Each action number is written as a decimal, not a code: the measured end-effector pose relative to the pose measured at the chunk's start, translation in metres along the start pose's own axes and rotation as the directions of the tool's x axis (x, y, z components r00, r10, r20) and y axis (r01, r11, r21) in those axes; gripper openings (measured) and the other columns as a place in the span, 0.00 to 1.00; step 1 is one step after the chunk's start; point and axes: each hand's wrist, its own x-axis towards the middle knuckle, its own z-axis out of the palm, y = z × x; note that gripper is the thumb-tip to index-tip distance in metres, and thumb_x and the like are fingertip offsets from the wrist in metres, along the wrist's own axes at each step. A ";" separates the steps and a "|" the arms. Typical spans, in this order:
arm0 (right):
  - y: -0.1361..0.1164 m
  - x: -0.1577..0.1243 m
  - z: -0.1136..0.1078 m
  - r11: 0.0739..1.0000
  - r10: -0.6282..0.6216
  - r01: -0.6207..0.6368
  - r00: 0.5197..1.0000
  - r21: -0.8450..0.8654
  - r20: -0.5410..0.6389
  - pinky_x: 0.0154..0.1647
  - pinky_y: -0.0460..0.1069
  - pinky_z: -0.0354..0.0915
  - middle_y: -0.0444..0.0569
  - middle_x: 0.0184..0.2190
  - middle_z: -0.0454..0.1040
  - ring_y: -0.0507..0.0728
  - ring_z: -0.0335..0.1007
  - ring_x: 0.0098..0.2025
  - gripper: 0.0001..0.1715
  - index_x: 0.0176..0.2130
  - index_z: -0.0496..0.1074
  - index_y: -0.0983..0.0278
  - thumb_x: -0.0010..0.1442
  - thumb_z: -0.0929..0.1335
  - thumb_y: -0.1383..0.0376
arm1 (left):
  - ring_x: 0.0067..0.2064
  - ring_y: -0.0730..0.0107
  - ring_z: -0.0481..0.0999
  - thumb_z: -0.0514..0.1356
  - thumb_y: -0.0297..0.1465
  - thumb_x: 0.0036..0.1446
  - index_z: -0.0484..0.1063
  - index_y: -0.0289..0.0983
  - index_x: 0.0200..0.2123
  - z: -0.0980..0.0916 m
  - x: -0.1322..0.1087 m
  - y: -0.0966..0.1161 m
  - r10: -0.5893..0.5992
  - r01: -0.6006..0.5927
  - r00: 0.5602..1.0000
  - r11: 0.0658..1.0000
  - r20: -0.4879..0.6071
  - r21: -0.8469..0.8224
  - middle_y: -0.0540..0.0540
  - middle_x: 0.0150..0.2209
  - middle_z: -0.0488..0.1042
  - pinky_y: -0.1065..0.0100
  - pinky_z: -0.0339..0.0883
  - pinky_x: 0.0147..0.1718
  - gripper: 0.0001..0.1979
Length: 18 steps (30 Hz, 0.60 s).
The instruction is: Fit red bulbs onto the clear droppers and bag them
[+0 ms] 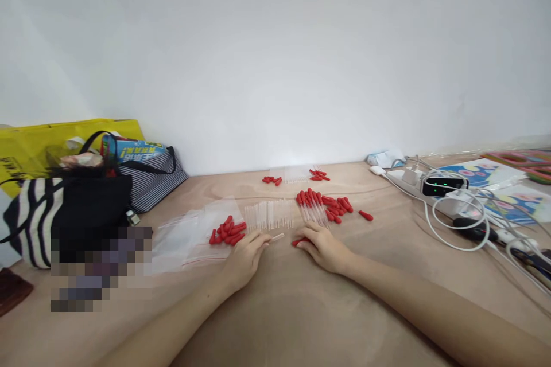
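Left hand point(245, 255) lies palm-down at the middle of the bench point(284, 321), fingers loosely bent, tips on a clear tube point(276, 237); whether it is pinched cannot be told. Right hand point(322, 248) lies just beside it, palm-down, fingers curled over a red cap point(298, 242); the grip is hidden. Just beyond the left hand is a heap of red caps point(228, 232) on clear bags point(185, 238). A row of clear tubes point(269, 215) lies between them and the capped tubes point(316, 206). Bags point(107, 195) stand at the left edge and cables point(447, 223) lie at the right edge.
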 end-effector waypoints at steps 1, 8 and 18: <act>-0.001 0.000 0.001 1.000 -0.007 0.007 1.000 -0.007 0.018 0.38 0.49 0.62 0.49 0.33 0.67 0.53 0.65 0.35 0.10 0.36 0.69 0.64 0.59 0.60 0.69 | 0.35 0.69 0.70 0.44 0.26 0.60 0.66 0.37 0.36 0.001 0.000 0.000 0.000 0.000 1.000 1.000 -0.012 -0.017 0.47 0.33 0.69 0.68 0.64 0.35 0.12; -0.002 -0.001 0.000 0.999 0.011 -0.011 1.000 0.045 -0.009 0.38 0.49 0.62 0.49 0.33 0.67 0.53 0.65 0.35 0.09 0.34 0.69 0.64 0.57 0.61 0.71 | 0.40 0.68 0.70 0.43 0.26 0.60 0.66 0.38 0.41 0.002 0.004 0.005 0.000 0.002 1.000 0.994 0.019 -0.105 0.45 0.37 0.70 0.66 0.64 0.39 0.13; -0.010 0.002 0.002 0.987 0.057 -0.056 0.998 0.149 -0.003 0.32 0.46 0.60 0.46 0.29 0.69 0.52 0.64 0.31 0.05 0.32 0.64 0.63 0.54 0.61 0.72 | 0.40 0.69 0.71 0.44 0.27 0.60 0.67 0.39 0.44 0.006 0.003 0.002 0.058 -0.056 0.998 0.995 0.027 -0.076 0.46 0.39 0.72 0.68 0.64 0.39 0.14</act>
